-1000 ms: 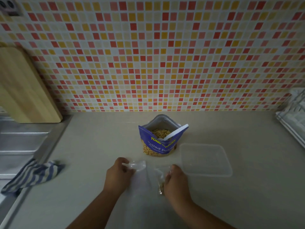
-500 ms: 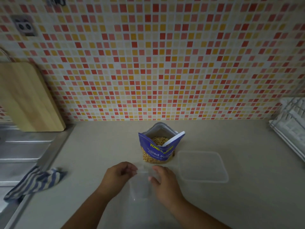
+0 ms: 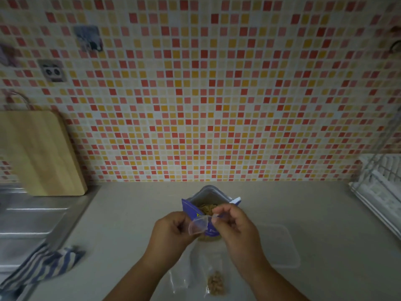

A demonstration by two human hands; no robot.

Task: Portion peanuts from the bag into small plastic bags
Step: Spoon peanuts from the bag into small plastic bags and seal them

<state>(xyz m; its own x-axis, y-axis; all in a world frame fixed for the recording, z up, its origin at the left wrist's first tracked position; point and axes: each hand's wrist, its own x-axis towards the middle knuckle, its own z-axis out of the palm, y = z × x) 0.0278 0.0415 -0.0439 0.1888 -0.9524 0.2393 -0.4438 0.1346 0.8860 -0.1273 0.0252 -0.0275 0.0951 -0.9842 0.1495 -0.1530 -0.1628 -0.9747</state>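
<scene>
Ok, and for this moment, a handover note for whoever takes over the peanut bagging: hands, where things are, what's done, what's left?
Left hand and right hand: both pinch one small plastic bag, seemingly empty, held up in front of the peanut bag.
Peanut bag: upright on the counter, top open, peanuts visible inside.
Done: one filled small bag lies on the counter near the person, beside flat clear bags.
Left: open the held bag, fill it, then probably the flat ones.
A clear plastic tray lies right of the peanut bag.
</scene>
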